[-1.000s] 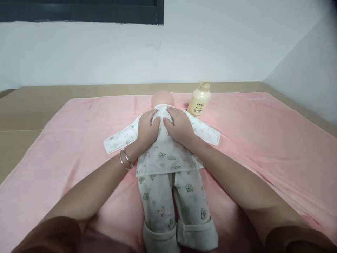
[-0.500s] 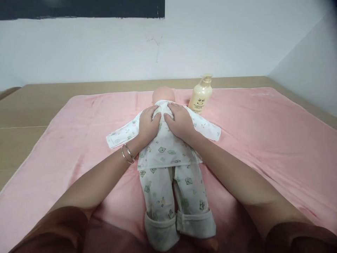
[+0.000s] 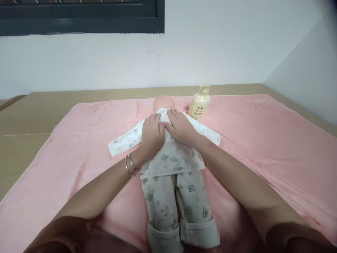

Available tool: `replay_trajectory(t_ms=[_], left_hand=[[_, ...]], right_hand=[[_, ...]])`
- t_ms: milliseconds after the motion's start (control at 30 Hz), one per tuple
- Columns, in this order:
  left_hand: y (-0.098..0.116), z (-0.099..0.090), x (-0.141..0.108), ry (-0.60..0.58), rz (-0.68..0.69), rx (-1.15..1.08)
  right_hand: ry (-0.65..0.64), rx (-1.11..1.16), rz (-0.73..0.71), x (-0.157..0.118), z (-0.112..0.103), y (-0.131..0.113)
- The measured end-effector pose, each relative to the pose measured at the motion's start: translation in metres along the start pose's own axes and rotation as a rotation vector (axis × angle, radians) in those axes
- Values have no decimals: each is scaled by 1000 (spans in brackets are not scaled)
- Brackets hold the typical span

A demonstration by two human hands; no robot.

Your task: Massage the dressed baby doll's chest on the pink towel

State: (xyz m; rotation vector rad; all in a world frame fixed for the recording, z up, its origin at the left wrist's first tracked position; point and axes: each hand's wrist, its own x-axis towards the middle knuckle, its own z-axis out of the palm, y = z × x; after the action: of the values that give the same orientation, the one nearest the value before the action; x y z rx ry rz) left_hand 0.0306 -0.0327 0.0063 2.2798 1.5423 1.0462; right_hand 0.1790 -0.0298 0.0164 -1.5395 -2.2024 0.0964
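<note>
A baby doll (image 3: 171, 160) in white printed pyjamas lies on a pink blanket (image 3: 263, 140), its head at the far end and its cuffed trouser legs toward me. My left hand (image 3: 153, 133) rests flat on the left side of the doll's upper body, fingers stretched toward its head. Opposite it, my right hand (image 3: 181, 128) lies flat on the right side, fingers also extended. The two thumbs nearly meet at the middle. Neither hand grasps anything. The doll's sleeves spread out to both sides, and my hands cover part of the shirt.
Beyond the doll's right sleeve stands a pale yellow pump bottle (image 3: 199, 104) with a cow picture. The blanket covers most of a wooden table (image 3: 52, 102), which meets a white wall (image 3: 210, 45). A dark window frame (image 3: 79, 24) is at the upper left.
The view has tilted up slightly, showing more of the window frame. My left hand has shifted a little to the right on the doll, its thumb now closer to the right thumb.
</note>
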Motion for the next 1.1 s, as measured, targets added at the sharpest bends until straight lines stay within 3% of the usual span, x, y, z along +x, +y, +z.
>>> replay_trajectory(t_ms=[133,267,367,500,600,733,833,933,1000,1100], left_hand=[[3,-4,0,-45,49,63],[-7,-10,14,-136,-72,30],[-3,-10,10,-141,-77,120],[9,-6,-9,-89,0,265],[2,-8,-4,-102,24,227],[-8,-14,11,-161,-34,176],[0,-10,0,-119,32,269],[10,-5,-14,-96,60,326],[9,-7,-12,-136,33,301],[-2,-13,6,-228,-50,209]], right_hand=[[-118,-90,21,-10,-10,-17],[-64,-157,83,-25,-10,-41],[-83,-75,74,-18,-10,-35],[-68,19,167,-4,-8,-16],[4,-18,194,-11,-1,-23],[59,-70,108,-22,1,-36],[14,-24,94,-14,-6,-25],[-61,22,223,-4,-11,-13],[-63,-3,269,-6,-10,-16],[24,-112,153,-20,-5,-32]])
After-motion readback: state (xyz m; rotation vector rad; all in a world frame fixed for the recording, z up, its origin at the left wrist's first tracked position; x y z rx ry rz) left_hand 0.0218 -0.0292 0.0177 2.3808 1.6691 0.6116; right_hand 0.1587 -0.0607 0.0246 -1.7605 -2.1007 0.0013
